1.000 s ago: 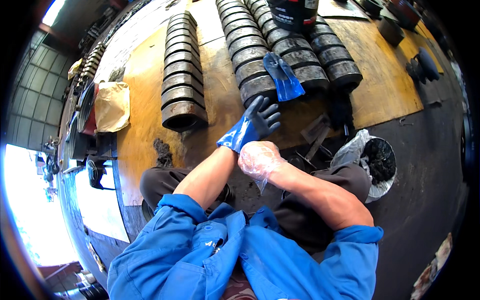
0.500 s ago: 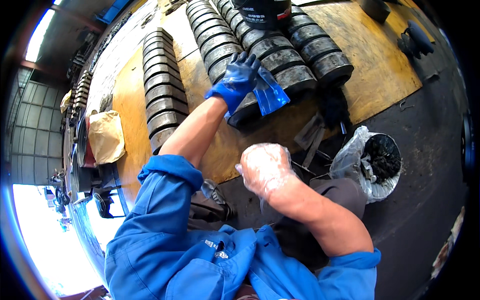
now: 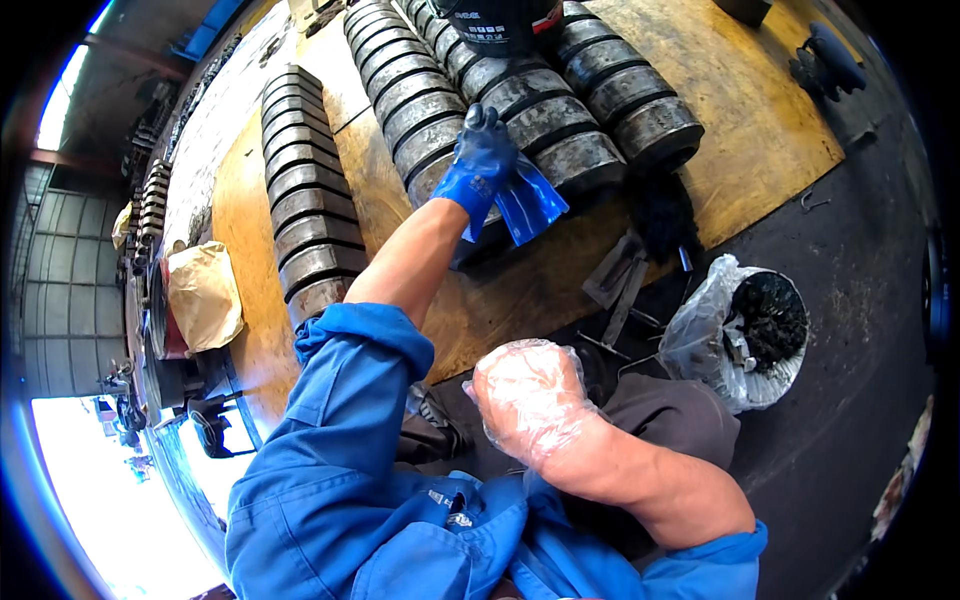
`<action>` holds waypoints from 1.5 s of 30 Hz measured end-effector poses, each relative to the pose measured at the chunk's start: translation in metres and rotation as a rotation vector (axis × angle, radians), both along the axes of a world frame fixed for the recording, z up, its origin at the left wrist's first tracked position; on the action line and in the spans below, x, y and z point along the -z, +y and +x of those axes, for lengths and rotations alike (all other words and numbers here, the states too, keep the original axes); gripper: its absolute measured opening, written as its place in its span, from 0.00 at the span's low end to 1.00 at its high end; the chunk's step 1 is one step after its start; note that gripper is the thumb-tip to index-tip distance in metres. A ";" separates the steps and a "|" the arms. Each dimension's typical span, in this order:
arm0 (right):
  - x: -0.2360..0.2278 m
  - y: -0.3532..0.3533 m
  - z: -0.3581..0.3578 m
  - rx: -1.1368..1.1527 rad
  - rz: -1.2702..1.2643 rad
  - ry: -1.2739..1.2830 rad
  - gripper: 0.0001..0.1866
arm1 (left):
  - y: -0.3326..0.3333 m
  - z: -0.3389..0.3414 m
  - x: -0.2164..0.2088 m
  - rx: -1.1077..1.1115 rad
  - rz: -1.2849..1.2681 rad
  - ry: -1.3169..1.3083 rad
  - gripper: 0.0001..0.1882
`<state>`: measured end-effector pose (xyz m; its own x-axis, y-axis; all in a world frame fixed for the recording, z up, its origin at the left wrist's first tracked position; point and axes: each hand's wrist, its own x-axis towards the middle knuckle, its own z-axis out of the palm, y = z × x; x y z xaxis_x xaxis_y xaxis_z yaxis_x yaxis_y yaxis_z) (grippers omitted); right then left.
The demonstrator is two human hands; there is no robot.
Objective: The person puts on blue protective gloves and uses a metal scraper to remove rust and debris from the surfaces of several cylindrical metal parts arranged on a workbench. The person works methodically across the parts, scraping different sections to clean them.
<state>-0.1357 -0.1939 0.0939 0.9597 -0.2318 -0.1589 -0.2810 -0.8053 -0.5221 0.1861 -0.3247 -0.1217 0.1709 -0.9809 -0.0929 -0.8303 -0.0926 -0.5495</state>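
My left hand [image 3: 483, 165], in a blue rubber glove, reaches over the ends of the metal ring rows. Its fingers are bent round a second blue glove [image 3: 530, 203], whose loose cuff hangs out to the right over the dark front rings. My right hand [image 3: 530, 385] wears a thin clear plastic glove. It is curled into a fist above my lap, apart from the rings, and its palm side is hidden. Under the left hand lies a row of thick dark steel rings [image 3: 432, 138]; another row [image 3: 578, 155] runs beside it.
Further ring rows [image 3: 310, 205] lie on yellowish boards [image 3: 760, 130]. A black bucket [image 3: 490, 30] stands on the rows. To the right, a bag-lined bin [image 3: 690, 315] holds black grease-like waste. Flat metal tools [image 3: 620, 285] lie by the board edge. A brown paper bag [image 3: 205, 295] sits left.
My left hand's fingers have drawn in from a more spread pose, and the blue glove's cuff has shifted slightly. My right fist has dropped a little toward my lap. The view has tilted slightly.
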 end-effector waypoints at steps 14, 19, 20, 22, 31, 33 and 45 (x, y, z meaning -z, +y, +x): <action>0.001 -0.092 0.015 0.442 -0.129 -0.296 0.11 | 0.154 -0.030 -0.186 -0.436 -0.267 0.222 0.09; -0.002 -0.080 0.037 0.475 0.026 -0.360 0.17 | 0.223 -0.069 -0.215 -0.930 -0.152 0.693 0.18; 0.000 -0.076 0.042 0.449 0.044 -0.348 0.19 | 0.232 -0.074 -0.215 -0.940 -0.120 0.702 0.18; 0.001 -0.070 0.050 0.421 0.061 -0.334 0.21 | 0.249 -0.083 -0.214 -0.942 -0.129 0.769 0.17; 0.034 -0.070 0.085 0.247 0.191 -0.200 0.26 | 0.282 -0.091 -0.200 -0.641 -0.305 0.754 0.15; 0.041 -0.070 0.089 0.233 0.209 -0.222 0.25 | 0.290 -0.086 -0.197 -0.560 -0.325 0.734 0.15; 0.090 -0.057 0.109 0.215 0.378 -0.272 0.24 | 0.313 -0.085 -0.198 -0.837 -0.197 0.830 0.17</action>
<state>-0.0265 -0.2506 0.0039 0.9149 -0.4031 -0.0211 -0.2333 -0.4853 -0.8426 0.1007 -0.0119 0.0765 0.7224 -0.6036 -0.3374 -0.5671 -0.7963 0.2103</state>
